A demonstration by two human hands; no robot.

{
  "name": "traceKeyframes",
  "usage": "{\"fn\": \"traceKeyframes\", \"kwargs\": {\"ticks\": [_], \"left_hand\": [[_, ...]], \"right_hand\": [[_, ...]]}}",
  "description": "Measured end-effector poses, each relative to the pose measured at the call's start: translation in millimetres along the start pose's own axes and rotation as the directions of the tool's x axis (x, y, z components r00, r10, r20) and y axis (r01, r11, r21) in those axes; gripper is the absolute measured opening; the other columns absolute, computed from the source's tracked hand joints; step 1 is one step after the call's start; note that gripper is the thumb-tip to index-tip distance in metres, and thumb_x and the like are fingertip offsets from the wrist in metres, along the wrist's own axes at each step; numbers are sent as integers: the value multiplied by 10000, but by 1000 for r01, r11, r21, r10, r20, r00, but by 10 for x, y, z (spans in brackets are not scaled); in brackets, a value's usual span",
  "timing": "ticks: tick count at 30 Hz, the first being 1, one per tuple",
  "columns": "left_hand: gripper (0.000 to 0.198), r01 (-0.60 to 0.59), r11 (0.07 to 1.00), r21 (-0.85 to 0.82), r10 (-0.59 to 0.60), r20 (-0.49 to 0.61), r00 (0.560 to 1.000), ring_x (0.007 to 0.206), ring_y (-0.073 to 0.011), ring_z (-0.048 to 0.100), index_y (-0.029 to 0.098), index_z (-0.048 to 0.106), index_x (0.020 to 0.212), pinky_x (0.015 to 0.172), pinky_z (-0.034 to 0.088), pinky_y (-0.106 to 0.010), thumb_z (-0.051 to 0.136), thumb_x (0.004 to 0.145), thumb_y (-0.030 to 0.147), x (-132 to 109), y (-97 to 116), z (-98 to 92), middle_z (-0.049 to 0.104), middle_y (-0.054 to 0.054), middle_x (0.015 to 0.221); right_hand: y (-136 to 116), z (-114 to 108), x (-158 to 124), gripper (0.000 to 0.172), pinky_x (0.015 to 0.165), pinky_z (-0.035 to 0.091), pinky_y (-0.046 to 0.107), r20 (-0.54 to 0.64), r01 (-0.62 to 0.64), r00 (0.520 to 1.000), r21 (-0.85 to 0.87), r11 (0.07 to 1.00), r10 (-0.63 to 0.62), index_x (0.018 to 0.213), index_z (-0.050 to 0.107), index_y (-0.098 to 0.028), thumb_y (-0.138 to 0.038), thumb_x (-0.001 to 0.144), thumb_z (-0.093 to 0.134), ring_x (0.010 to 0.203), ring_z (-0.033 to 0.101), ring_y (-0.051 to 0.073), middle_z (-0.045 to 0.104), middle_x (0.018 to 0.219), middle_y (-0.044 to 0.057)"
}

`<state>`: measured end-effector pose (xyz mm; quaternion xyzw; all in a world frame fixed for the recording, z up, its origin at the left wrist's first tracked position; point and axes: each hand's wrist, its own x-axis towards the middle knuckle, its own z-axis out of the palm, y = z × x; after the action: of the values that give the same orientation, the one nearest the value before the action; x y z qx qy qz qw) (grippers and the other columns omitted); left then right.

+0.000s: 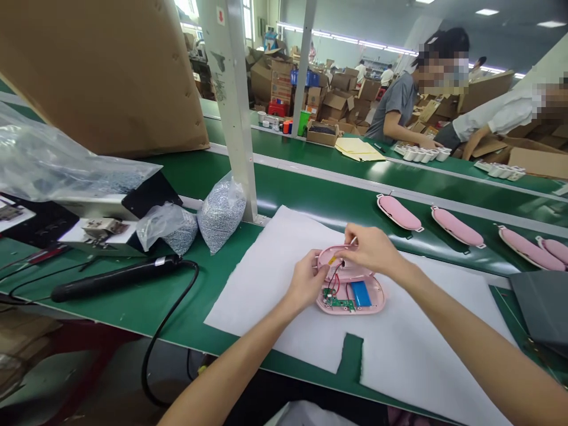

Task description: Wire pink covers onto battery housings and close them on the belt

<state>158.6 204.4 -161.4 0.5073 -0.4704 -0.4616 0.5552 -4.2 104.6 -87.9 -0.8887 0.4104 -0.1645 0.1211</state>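
Clamping pink lid (352,271) in left grip (306,276); right grip (371,248) touching it, closure unclear.

The left hand (306,278) and right hand (371,248) are bare, with slender fingers (349,255). The left forearm (248,350) and right forearm (464,319) are slim, smooth in outline and uncovered as far as they show. Pale, creased material (304,415) shows low in the middle; whether it is clothing is unclear.
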Motion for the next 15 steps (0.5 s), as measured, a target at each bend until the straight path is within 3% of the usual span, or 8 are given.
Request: {"fn": "traceKeyframes", "kwargs": {"ticks": [4,7,9,11,12,13,15], "left_hand": [[259,-58,982,178,57,11,998,772,-142,631,187,586,1058,681,503,-236,602,853,345,-7,48,-41,685,-25,947],[252,-150,926,346,128,86,988,849,-162,649,198,627,1078,782,497,-258,542,903,359,-66,84,-60,707,-22,933],[276,-266,841,471,183,216,959,895,-170,660,217,611,1155,823,496,-276,454,939,285,-131,118,-84,713,-30,1007],[339,-421,725,545,196,423,885,1074,-186,626,240,579,1227,937,476,-304,403,938,209,-174,175,-130,659,-43,1206],[367,-492,669,556,185,517,836,1174,-193,577,248,571,1239,1010,445,-323,389,928,176,-174,216,-161,608,-45,1296],[396,-550,619,560,167,591,789,1252,-199,520,252,562,1247,1081,396,-349,387,909,142,-161,267,-195,557,-48,1361],[471,-606,536,588,108,664,740,1337,-213,431,251,537,1259,1167,296,-413,415,837,81,-109,395,-264,487,-58,1422]], "right_hand": [[174,-56,-32,115,639,390,242,88,82,991,196,977,-101,876,639,-209,-309,820,636,714,596,132,660,797,-25],[177,-83,-264,69,675,408,242,-19,181,983,195,964,-181,844,644,-198,-234,844,585,717,589,123,656,801,-15],[129,-97,-505,117,662,405,250,-78,280,959,144,949,-271,828,619,-179,-196,873,513,706,568,127,634,785,9],[71,-47,-725,127,675,420,281,-42,372,928,46,927,-370,879,616,-165,-205,880,495,755,560,162,624,828,50],[50,16,-797,170,722,442,312,3,392,920,-6,920,-392,984,623,-159,-257,870,542,836,568,196,630,920,82],[42,100,-832,355,803,459,360,48,393,919,-50,918,-391,1138,602,-153,-344,839,618,962,564,245,616,1069,124],[78,299,-806,887,996,401,483,117,361,929,-88,928,-351,1434,409,-151,-532,706,745,1229,444,346,464,1364,190]]}}
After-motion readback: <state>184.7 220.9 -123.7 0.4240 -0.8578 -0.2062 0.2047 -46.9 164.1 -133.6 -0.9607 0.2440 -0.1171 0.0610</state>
